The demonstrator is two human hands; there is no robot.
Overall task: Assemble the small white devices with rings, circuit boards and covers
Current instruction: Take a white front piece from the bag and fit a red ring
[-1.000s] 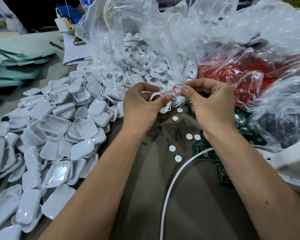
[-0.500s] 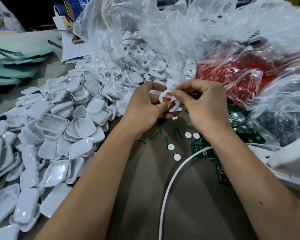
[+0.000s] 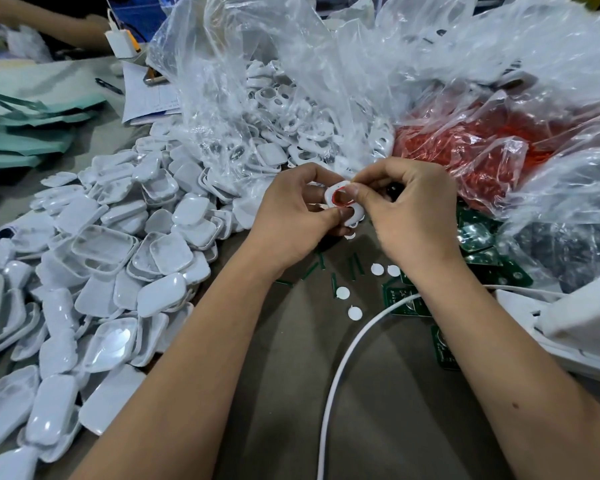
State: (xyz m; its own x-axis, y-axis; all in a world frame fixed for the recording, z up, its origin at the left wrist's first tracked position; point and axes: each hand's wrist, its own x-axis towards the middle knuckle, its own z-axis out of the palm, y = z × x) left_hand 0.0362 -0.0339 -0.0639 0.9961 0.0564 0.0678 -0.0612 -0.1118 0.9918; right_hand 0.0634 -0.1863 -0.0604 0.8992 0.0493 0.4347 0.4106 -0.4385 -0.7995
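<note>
- White device shell: held above the worktop at centre frame, just below the clear bags.
- Red ring: seated in the shell's round opening; partly hidden by fingertips.
- Left hand: fingers curled round the shell's left side, thumb on its lower edge.
- Right hand: thumb and forefinger pinched on the ring at the shell; other fingers curled.
- White discs: scattered loose on the worktop below the hands, among short green strips.
- Green circuit boards: lying right of the hands, partly under plastic.
- Bag of red rings: upper right, just beyond the right hand.
- Bag of white shells: upper centre, open.
- Pile of white covers: fills the left of frame.
- White cable: curves across lower centre.
</note>
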